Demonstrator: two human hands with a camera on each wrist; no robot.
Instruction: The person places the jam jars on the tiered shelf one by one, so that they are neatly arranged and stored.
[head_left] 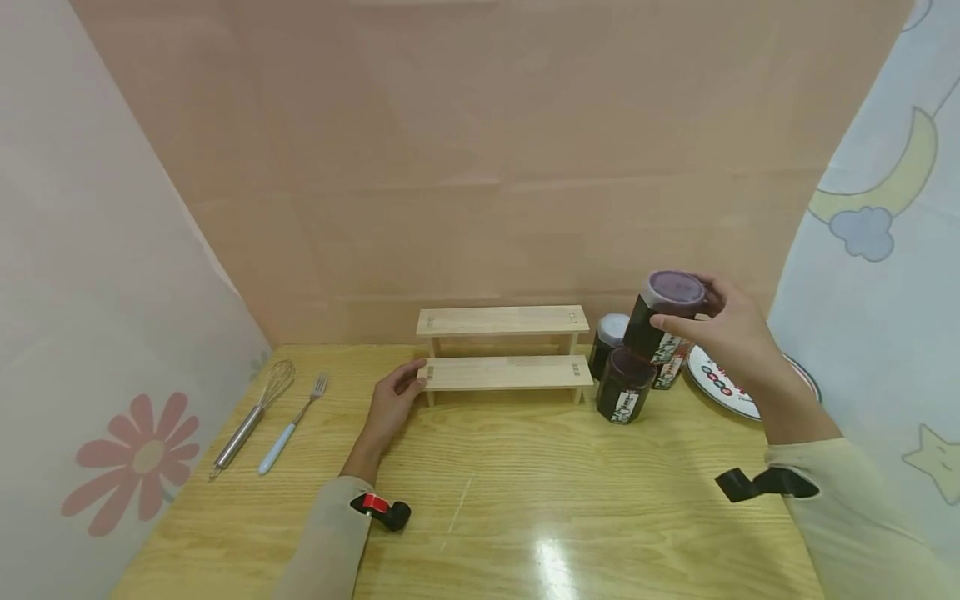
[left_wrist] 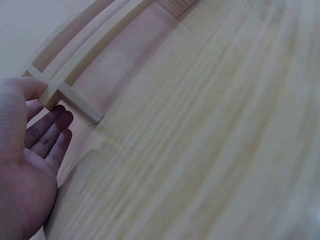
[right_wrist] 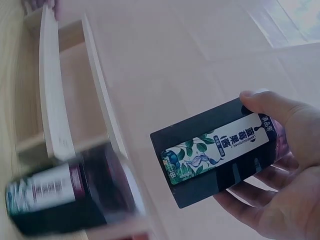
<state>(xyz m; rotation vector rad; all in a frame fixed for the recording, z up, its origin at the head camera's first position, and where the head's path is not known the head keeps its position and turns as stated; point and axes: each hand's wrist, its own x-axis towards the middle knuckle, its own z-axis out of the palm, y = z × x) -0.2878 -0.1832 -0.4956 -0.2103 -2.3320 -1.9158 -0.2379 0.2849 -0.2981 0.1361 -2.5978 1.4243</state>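
My right hand (head_left: 731, 333) grips a dark jam jar (head_left: 643, 332) with a purple lid, thumb on one side and fingers on the other. The jar is raised and tilted, its blueberry label (right_wrist: 215, 145) showing in the right wrist view. Below it in the head view stands a second dark jam jar (head_left: 626, 387), with a pale-lidded jar (head_left: 609, 333) behind it. My left hand (head_left: 392, 404) is at the left end of a two-step wooden rack (head_left: 506, 373). In the left wrist view its thumb and fingers pinch the end of the lower board (left_wrist: 67, 75).
Another jar with a red label (head_left: 667, 375) is beside the dark ones, partly hidden. At the far right a patterned plate (head_left: 765, 404) lies partly behind my right forearm. On the left side of the wooden table (head_left: 420, 550) are a whisk (head_left: 243, 433) and a fork (head_left: 285, 437).
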